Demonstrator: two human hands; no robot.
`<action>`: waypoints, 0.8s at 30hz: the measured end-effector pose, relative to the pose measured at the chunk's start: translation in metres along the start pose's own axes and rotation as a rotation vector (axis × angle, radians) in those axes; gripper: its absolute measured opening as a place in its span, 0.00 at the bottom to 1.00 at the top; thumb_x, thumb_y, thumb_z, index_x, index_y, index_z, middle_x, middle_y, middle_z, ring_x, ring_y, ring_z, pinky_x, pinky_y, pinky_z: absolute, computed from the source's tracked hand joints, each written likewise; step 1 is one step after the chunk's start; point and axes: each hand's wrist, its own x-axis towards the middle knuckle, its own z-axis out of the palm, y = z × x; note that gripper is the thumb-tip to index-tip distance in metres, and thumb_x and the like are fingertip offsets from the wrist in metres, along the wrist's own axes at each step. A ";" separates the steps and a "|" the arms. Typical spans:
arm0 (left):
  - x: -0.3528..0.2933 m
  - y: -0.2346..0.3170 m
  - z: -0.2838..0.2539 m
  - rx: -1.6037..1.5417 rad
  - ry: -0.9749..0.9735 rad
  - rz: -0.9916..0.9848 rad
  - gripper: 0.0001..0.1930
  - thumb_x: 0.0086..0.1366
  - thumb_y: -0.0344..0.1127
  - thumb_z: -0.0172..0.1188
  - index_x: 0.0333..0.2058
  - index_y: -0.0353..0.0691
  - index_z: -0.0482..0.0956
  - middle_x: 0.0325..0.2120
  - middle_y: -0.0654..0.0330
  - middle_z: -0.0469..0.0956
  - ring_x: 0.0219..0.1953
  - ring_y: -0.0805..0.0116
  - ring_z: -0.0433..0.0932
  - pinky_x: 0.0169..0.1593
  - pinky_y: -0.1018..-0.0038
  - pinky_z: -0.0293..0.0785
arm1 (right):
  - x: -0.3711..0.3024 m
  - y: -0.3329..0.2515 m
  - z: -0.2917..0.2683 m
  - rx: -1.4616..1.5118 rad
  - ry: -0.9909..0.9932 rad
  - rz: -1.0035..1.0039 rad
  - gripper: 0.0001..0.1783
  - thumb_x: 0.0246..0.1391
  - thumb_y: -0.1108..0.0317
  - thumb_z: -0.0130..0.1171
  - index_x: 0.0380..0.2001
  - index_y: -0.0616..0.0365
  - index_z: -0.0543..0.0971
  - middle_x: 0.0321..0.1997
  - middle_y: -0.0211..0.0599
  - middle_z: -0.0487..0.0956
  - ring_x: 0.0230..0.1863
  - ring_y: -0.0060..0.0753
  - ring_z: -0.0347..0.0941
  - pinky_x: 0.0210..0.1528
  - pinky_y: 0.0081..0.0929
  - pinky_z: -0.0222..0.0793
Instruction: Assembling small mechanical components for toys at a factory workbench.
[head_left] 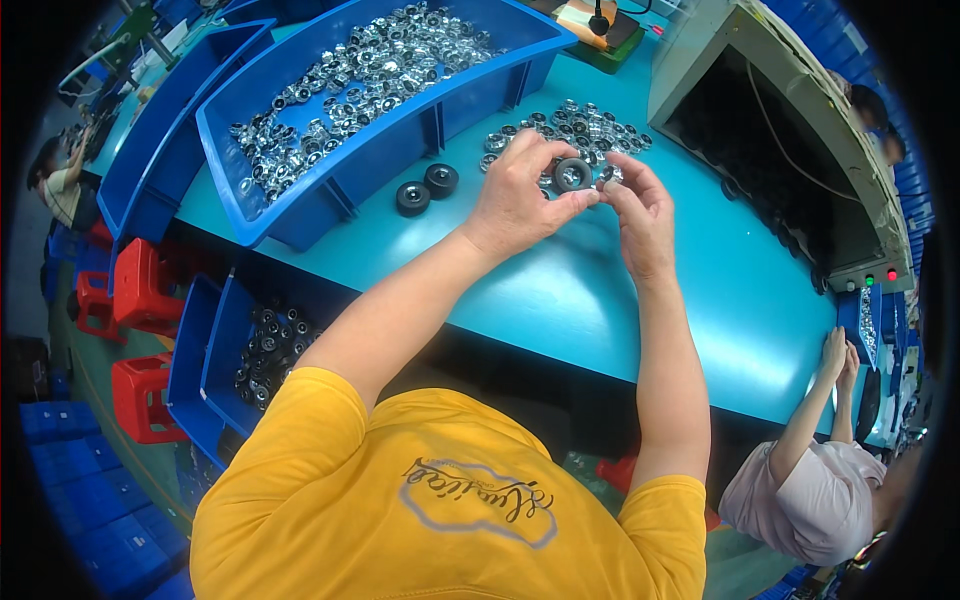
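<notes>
Over the turquoise table, my left hand (522, 197) pinches a small black toy wheel (573, 175) between thumb and fingers; a silvery centre shows inside its tyre. Close beside it, my right hand (643, 215) grips a shiny chrome wheel hub (609, 176) in its fingertips. The two pieces are held near each other; whether they touch I cannot tell. Two black wheels with silver centres, a nearer wheel (412, 198) and a farther wheel (441, 180), rest left of my left hand. Just beyond my hands lies a loose pile of chrome hubs (592, 127).
A large blue bin (390, 125) of chrome hubs stands at the far left. Black parts fill a lower blue bin (228, 345). On the right is a machine (740, 45) with dark pieces at its opening. A co-worker's hands (838, 355) rest at the right table edge.
</notes>
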 end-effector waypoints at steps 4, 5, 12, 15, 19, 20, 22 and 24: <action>0.000 0.000 0.000 0.002 -0.010 0.002 0.23 0.49 0.39 0.79 0.42 0.37 0.82 0.35 0.62 0.77 0.32 0.74 0.78 0.30 0.78 0.71 | 0.001 0.003 -0.001 -0.008 -0.009 -0.003 0.20 0.55 0.74 0.60 0.52 0.66 0.78 0.39 0.33 0.79 0.40 0.23 0.76 0.48 0.23 0.72; 0.000 0.000 0.000 -0.004 -0.007 0.002 0.23 0.49 0.39 0.79 0.42 0.37 0.82 0.34 0.62 0.77 0.32 0.74 0.78 0.30 0.78 0.71 | 0.001 0.003 -0.001 -0.011 -0.011 -0.004 0.20 0.55 0.74 0.60 0.52 0.66 0.78 0.39 0.34 0.79 0.40 0.23 0.76 0.48 0.23 0.72; 0.001 0.002 0.000 -0.008 0.002 0.016 0.22 0.50 0.39 0.78 0.42 0.37 0.82 0.33 0.62 0.76 0.30 0.75 0.75 0.29 0.78 0.70 | 0.001 0.002 -0.001 0.020 -0.016 0.001 0.21 0.56 0.74 0.59 0.53 0.66 0.77 0.40 0.35 0.79 0.40 0.24 0.76 0.48 0.24 0.72; 0.000 0.002 -0.001 -0.007 0.003 0.011 0.22 0.49 0.38 0.78 0.42 0.37 0.82 0.33 0.63 0.76 0.30 0.75 0.75 0.29 0.79 0.70 | 0.001 0.003 -0.001 0.022 -0.026 0.006 0.20 0.56 0.73 0.59 0.53 0.66 0.77 0.40 0.35 0.79 0.40 0.25 0.76 0.48 0.25 0.73; 0.000 0.002 0.000 -0.010 0.007 0.009 0.22 0.49 0.37 0.78 0.42 0.37 0.82 0.33 0.63 0.76 0.30 0.75 0.75 0.29 0.79 0.70 | 0.001 0.003 -0.001 0.019 -0.031 0.005 0.20 0.56 0.73 0.58 0.52 0.66 0.78 0.40 0.35 0.79 0.39 0.24 0.76 0.48 0.25 0.72; 0.000 0.003 -0.001 -0.011 -0.002 -0.002 0.22 0.49 0.37 0.78 0.41 0.37 0.82 0.33 0.60 0.76 0.31 0.71 0.76 0.31 0.76 0.72 | 0.001 0.003 -0.001 0.020 -0.028 0.003 0.20 0.56 0.73 0.58 0.52 0.65 0.78 0.39 0.35 0.79 0.39 0.24 0.76 0.48 0.24 0.72; 0.001 0.006 -0.002 -0.012 -0.020 -0.022 0.22 0.49 0.38 0.78 0.40 0.35 0.81 0.32 0.56 0.76 0.33 0.62 0.79 0.35 0.70 0.77 | 0.001 0.003 -0.001 0.017 -0.025 0.000 0.20 0.56 0.73 0.58 0.52 0.65 0.78 0.39 0.35 0.79 0.39 0.24 0.76 0.48 0.24 0.72; 0.001 0.006 -0.003 -0.008 -0.022 -0.025 0.22 0.49 0.37 0.78 0.40 0.35 0.81 0.32 0.56 0.75 0.33 0.62 0.79 0.36 0.69 0.77 | 0.001 0.002 -0.002 0.016 -0.024 -0.002 0.20 0.55 0.74 0.57 0.52 0.65 0.79 0.38 0.34 0.79 0.38 0.24 0.76 0.48 0.24 0.72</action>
